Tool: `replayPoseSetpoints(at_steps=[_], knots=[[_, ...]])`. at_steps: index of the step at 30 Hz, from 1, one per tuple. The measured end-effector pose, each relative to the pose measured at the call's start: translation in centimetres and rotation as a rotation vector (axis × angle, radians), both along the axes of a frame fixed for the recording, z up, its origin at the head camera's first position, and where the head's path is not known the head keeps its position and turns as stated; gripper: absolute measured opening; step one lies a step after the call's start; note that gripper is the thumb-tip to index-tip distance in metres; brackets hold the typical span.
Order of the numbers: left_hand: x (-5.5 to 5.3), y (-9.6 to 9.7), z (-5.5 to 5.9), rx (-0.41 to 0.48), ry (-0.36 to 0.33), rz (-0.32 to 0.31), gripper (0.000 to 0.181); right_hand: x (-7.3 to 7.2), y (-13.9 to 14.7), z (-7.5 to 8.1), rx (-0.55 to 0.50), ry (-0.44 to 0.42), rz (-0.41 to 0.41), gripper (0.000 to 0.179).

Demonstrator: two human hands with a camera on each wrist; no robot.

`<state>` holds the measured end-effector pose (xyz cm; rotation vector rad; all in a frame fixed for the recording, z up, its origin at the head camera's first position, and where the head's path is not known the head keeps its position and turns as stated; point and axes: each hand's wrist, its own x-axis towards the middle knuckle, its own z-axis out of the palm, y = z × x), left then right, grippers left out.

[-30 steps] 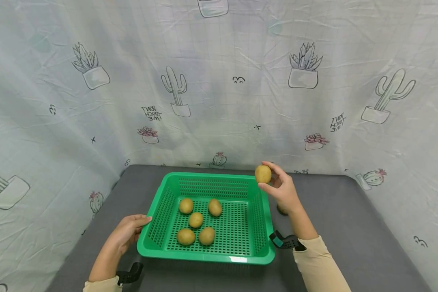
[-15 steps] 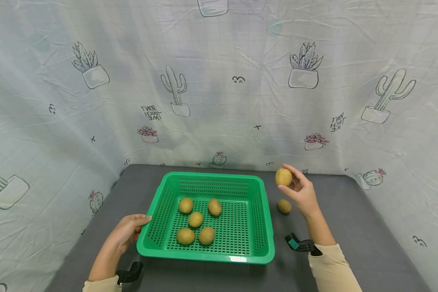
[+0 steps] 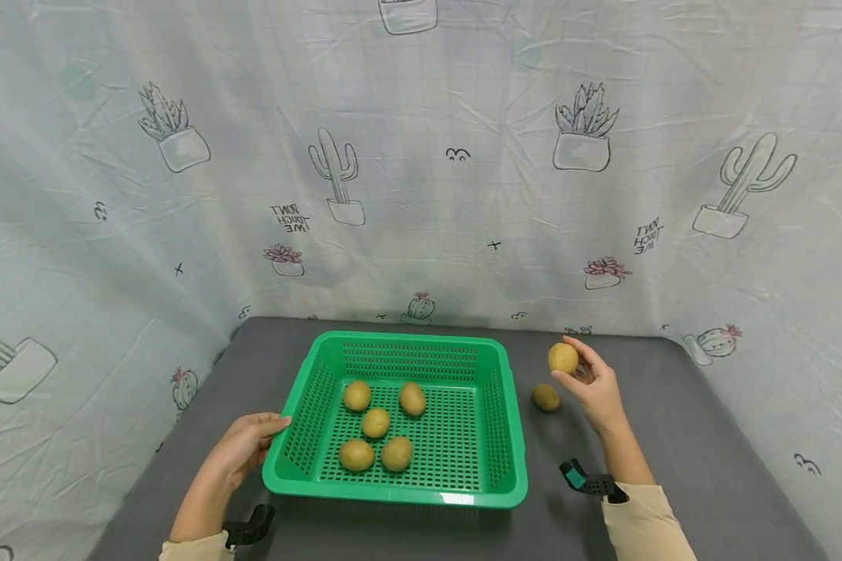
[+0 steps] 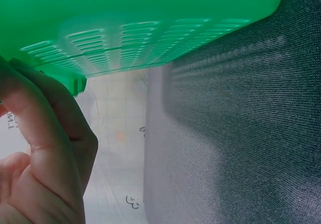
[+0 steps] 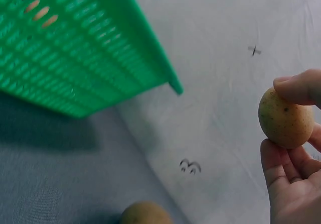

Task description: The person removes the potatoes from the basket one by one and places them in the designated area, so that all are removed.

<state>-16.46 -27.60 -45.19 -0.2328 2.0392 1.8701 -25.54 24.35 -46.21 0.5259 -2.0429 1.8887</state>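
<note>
My left hand (image 3: 242,448) holds the left rim of a green plastic basket (image 3: 407,495), its thumb on the rim's edge. Several yellow-brown potatoes (image 3: 376,423) lie apart on the basket's slotted floor, all in its left and middle part. To the right of the basket, my right hand (image 3: 595,389) pinches another potato (image 5: 286,117) between thumb and fingertips, raised above the table. One more potato (image 3: 546,397) sits on the table just below and left of that hand; the right wrist view shows only its top. The left wrist view shows the basket's outer wall (image 4: 160,3) above my curled fingers.
The table (image 3: 702,460) is covered in dark grey cloth. Behind it and along both sides hangs a pale curtain (image 3: 421,195) printed with potted cacti, close to the table's back edge. A black band (image 3: 592,481) is on the right wrist.
My right hand has moved right and then down with its potato, from over the basket's right rim to beside it. The table potato has come into full view. The left hand stays put.
</note>
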Motion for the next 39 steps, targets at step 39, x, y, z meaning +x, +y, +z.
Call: replayPoseSetpoints(at_steps=[39], knots=[[0.0,0.1,-0.1,-0.005,0.002,-0.010,0.038,1.3,4.2,-7.3,0.193,-0.308,-0.290,0.060]])
